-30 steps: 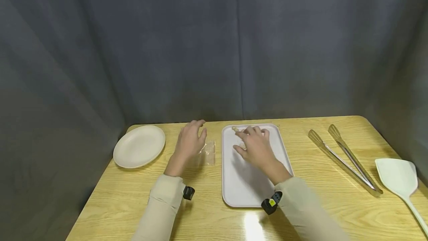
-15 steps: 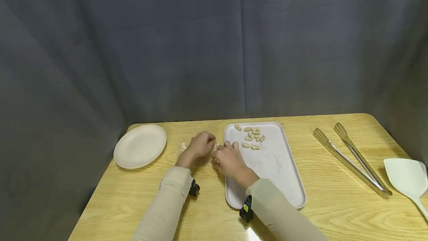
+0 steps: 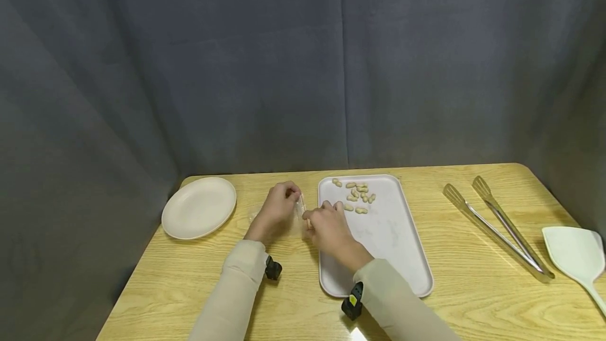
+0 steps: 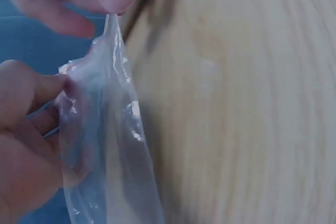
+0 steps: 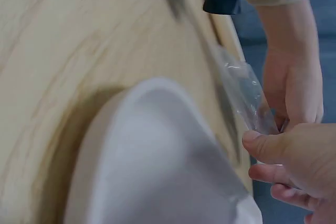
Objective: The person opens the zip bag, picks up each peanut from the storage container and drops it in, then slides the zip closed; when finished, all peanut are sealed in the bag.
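Note:
A clear plastic bag (image 4: 121, 135) is held up between my two hands, left of the tray. My left hand (image 3: 278, 205) pinches its opening edge between thumb and fingers. On the other side of the opening, my right hand (image 3: 329, 228) pinches the bag's edge with thumb and fingertips, above the tray's left rim. In the right wrist view the bag (image 5: 241, 90) hangs slack and see-through, and I make out nothing inside it. Several unshelled peanuts (image 3: 361, 210) lie at the far end of the white tray (image 3: 383, 249).
An off-white plate (image 3: 199, 208) stands at the table's far left. Metal tongs (image 3: 497, 233) lie spread to the right of the tray, and a pale spatula (image 3: 573, 254) is at the right edge. A dark curtain (image 3: 303, 67) rises behind the table (image 3: 156, 288).
My right hand has left the peanuts on the tray and come left to the bag. My left hand has moved slightly right. Both now grip the bag, which lay on the table.

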Demonstrator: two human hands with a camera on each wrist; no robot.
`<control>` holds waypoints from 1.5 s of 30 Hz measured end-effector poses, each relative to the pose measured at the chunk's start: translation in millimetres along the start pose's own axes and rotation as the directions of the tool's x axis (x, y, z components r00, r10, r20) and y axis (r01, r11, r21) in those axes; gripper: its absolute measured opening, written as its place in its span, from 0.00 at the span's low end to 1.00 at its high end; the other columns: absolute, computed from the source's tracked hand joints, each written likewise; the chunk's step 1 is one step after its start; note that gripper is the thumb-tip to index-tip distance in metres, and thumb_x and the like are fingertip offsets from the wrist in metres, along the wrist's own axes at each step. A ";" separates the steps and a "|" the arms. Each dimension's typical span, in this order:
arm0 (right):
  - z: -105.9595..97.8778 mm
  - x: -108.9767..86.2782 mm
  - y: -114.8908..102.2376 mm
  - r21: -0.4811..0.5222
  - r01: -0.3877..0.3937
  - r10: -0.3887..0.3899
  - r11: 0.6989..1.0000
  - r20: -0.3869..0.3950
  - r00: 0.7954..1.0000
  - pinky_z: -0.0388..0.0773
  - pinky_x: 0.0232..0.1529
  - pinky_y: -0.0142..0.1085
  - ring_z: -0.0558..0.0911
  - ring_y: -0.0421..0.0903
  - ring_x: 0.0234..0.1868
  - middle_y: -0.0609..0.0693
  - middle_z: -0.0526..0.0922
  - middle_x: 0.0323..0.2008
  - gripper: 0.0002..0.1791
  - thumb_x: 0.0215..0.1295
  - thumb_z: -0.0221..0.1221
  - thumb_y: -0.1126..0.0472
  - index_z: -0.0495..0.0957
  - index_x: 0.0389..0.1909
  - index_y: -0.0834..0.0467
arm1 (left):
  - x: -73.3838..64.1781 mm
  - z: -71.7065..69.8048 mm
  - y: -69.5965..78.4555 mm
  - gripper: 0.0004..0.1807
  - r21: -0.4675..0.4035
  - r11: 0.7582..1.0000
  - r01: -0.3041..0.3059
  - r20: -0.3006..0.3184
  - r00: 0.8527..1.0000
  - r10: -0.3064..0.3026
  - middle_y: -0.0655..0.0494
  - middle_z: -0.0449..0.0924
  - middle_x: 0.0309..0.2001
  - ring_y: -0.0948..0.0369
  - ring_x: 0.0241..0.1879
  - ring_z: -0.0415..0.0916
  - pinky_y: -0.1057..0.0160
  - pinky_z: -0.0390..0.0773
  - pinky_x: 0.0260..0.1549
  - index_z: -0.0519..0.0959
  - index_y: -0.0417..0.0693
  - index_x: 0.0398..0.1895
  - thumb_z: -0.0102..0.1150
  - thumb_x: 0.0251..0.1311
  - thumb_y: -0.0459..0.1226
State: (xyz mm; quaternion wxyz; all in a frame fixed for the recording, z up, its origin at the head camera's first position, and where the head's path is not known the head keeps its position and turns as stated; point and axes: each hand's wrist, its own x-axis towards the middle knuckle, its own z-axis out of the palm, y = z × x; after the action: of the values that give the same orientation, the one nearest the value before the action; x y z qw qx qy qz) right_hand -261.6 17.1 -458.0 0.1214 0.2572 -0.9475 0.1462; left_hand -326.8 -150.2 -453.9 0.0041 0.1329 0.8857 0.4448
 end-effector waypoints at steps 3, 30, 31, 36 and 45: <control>-6.6 -2.6 1.6 0.103 -0.054 0.057 0.993 -0.025 0.998 0.60 0.38 0.44 0.74 0.45 0.34 0.42 0.86 0.31 0.20 0.54 0.74 0.56 0.85 0.48 0.54 | -3.1 -5.7 7.2 0.08 -0.115 0.993 -0.001 -0.063 0.998 -0.006 0.49 0.77 0.32 0.58 0.32 0.73 0.64 0.75 0.32 0.80 0.38 0.40 0.50 0.73 0.31; -42.9 -17.8 0.6 0.454 0.000 0.158 0.891 -0.311 0.937 0.68 0.36 0.43 0.77 0.44 0.24 0.39 0.81 0.19 0.05 0.56 0.67 0.66 0.85 0.23 0.55 | -45.4 -11.9 33.6 0.11 -0.453 0.883 -0.122 -0.252 0.968 0.004 0.52 0.79 0.39 0.58 0.41 0.74 0.62 0.75 0.44 0.78 0.32 0.46 0.60 0.68 0.33; -43.1 -18.5 -0.2 0.435 0.002 0.153 0.900 -0.321 0.935 0.67 0.37 0.44 0.76 0.45 0.24 0.40 0.81 0.19 0.06 0.56 0.68 0.66 0.85 0.23 0.54 | -46.8 -10.8 35.4 0.10 -0.404 0.905 -0.132 -0.287 0.958 0.012 0.52 0.78 0.38 0.59 0.40 0.73 0.63 0.75 0.42 0.78 0.33 0.43 0.61 0.67 0.34; -46.5 -20.5 -3.8 0.353 0.007 0.131 0.936 -0.365 0.922 0.64 0.36 0.44 0.74 0.44 0.24 0.41 0.80 0.19 0.07 0.55 0.68 0.65 0.84 0.21 0.53 | -54.0 -6.5 46.5 0.14 -0.256 0.956 -0.141 -0.339 0.939 0.048 0.55 0.71 0.24 0.60 0.27 0.67 0.66 0.68 0.27 0.77 0.39 0.26 0.63 0.67 0.39; -50.2 -21.4 -9.8 0.276 0.035 0.078 0.960 -0.389 0.918 0.61 0.34 0.43 0.72 0.42 0.24 0.40 0.80 0.19 0.08 0.56 0.69 0.65 0.83 0.21 0.52 | -57.9 -4.1 50.2 0.16 -0.317 0.940 -0.126 -0.115 0.989 0.094 0.51 0.74 0.25 0.60 0.29 0.72 0.66 0.71 0.29 0.78 0.39 0.23 0.57 0.71 0.36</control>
State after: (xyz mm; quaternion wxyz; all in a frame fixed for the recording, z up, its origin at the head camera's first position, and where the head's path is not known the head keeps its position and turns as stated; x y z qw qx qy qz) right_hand -230.8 35.8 -415.8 0.2717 0.2262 -0.8760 0.3280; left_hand -259.8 -138.7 -418.2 -0.0428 0.1578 0.7912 0.5893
